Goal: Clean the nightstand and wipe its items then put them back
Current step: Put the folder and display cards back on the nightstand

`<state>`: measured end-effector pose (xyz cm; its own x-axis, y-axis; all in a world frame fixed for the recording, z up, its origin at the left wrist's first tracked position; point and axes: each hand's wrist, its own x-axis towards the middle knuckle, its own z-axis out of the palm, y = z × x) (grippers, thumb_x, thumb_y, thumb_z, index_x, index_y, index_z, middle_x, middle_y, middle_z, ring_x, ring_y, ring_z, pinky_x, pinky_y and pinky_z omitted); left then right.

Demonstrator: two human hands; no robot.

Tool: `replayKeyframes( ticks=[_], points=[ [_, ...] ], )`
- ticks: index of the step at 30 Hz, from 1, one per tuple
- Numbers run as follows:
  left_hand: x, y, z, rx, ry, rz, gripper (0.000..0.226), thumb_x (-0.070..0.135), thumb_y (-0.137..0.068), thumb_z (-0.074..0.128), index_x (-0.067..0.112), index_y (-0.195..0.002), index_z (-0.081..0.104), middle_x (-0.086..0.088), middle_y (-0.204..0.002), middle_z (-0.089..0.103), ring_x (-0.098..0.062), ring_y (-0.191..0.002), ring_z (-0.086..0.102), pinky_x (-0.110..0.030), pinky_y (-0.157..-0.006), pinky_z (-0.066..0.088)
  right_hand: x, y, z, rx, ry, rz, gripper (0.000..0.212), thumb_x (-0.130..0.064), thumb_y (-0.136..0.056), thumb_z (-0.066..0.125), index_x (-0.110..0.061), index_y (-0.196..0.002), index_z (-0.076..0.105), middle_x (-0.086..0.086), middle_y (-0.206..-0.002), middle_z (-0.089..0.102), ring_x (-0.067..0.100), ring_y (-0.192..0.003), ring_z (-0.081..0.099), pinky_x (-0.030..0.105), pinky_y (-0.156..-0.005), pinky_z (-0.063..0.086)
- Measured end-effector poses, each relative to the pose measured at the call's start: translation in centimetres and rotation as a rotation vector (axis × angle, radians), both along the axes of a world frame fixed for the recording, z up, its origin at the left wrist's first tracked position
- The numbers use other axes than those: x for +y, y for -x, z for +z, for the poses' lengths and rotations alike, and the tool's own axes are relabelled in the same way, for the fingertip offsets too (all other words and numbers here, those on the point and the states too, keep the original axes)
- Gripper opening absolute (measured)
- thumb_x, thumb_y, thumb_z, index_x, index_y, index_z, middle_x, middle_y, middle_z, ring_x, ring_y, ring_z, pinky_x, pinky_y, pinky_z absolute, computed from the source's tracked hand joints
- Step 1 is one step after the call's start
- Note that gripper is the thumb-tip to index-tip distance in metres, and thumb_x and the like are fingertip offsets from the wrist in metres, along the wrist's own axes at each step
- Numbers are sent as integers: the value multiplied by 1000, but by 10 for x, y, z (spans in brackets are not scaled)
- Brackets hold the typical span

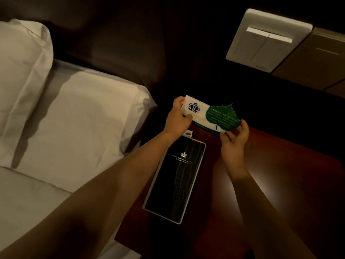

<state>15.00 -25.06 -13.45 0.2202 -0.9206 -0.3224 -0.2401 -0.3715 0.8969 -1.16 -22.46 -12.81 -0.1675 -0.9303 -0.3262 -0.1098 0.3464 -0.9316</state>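
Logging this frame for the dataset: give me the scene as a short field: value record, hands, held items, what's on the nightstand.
left hand: grips the left end of the white card
right hand: fingers at the green leaf card, which overlaps the white card's right end
held items: both lifted above the nightstand
on nightstand: black folder with crown logo, lying flat near the bed-side edge
beside: bed with white pillows
wall: switch panel
wiping cloth: none visible

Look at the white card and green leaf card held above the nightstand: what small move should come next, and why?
Probably lower both cards onto the nightstand beside the black folder. The left hand holds the white card, the right hand pinches the leaf card, both in the air, and no cloth is visible.
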Motion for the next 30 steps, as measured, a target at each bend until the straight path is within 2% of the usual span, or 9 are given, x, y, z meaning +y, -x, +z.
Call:
replayKeyframes(
  ticks=[7, 11, 13, 16, 18, 19, 22, 25, 30],
  points=[
    [-1, -1, 2, -48, 0, -9, 50, -1, -86, 52, 9, -131, 33, -11, -128, 54, -15, -110, 52, -23, -86, 44, -5, -1, -2, -24, -15, 15, 72, 10, -86, 48, -15, -144, 14, 15, -145, 31, 30, -125, 46, 48, -108, 39],
    [3, -5, 6, -57, 0, -17, 56, -1, -86, 52, 11, -136, 29, -11, -135, 51, -20, -118, 52, -26, -89, 46, -7, 0, 0, 2, -20, 42, 75, 7, -87, 49, -17, -147, 10, 12, -152, 22, 28, -130, 42, 47, -110, 37],
    [7, -13, 9, -69, -9, 14, 60, 1, -87, 51, 12, -140, 26, -10, -143, 44, -15, -123, 45, -21, -92, 40, -3, 1, 5, 72, -1, 26, 75, 3, -89, 50, -20, -147, 9, 9, -153, 17, 24, -132, 39, 41, -108, 39],
    [19, -32, 17, -154, -14, 92, 57, 5, -88, 49, 12, -141, 29, -10, -138, 48, -15, -122, 48, -6, -81, 34, 12, -3, 18, 244, 84, -6, 67, -4, -90, 50, -18, -146, 17, 11, -150, 22, 22, -132, 38, 30, -99, 39],
    [33, -48, 26, -248, 4, 130, 55, 5, -87, 49, 11, -139, 33, -9, -128, 53, 1, -109, 53, 0, -74, 33, 25, -15, 30, 373, 154, 5, 60, -5, -89, 50, -13, -143, 25, 14, -144, 31, 25, -129, 40, 35, -100, 40],
    [42, -56, 31, -301, 7, 144, 54, 5, -87, 49, 9, -138, 34, -8, -126, 53, 5, -107, 53, 0, -77, 35, 31, -24, 36, 423, 184, 36, 57, -5, -88, 50, -11, -141, 29, 16, -141, 35, 28, -127, 40, 38, -103, 39],
    [73, -83, 41, -378, -45, 190, 53, 8, -86, 50, 8, -137, 36, -14, -139, 45, -23, -127, 44, -22, -100, 32, 53, -67, 53, 501, 256, 275, 50, -8, -90, 50, -10, -138, 35, 16, -138, 40, 28, -130, 36, 31, -104, 31],
    [110, -117, 47, -429, -134, 198, 54, 11, -87, 51, 10, -139, 34, -13, -145, 39, -27, -133, 36, -31, -108, 28, 74, -118, 62, 570, 275, 576, 45, -15, -92, 50, -11, -136, 40, 13, -138, 45, 25, -129, 32, 27, -102, 26],
    [183, -187, 54, -433, -290, 208, 55, 16, -88, 52, 12, -140, 33, -13, -146, 39, -29, -134, 34, -33, -108, 27, 107, -196, 59, 710, 161, 969, 52, -32, -94, 44, -16, -142, 30, 9, -150, 33, 29, -137, 23, 42, -112, 22]
  ],
)
